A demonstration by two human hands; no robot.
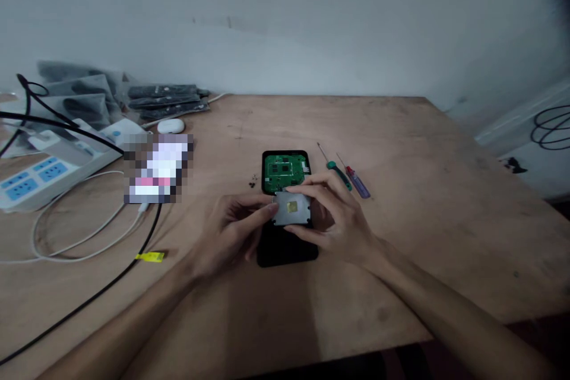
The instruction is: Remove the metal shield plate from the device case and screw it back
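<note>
While both forearms reach in from the near edge, the left hand [231,228] and right hand [333,219] pinch a grey metal plate [291,209] between fingertips, fingers curled closed on its sides, above a black case [285,249]. Just beyond sits the green circuit board [285,171]; two screwdrivers [345,175] lie farther right.

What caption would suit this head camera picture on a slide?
Both hands hold a grey metal plate over an opened black device with a green circuit board.

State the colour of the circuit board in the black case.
Green circuit board, clearest in the head view.
</note>
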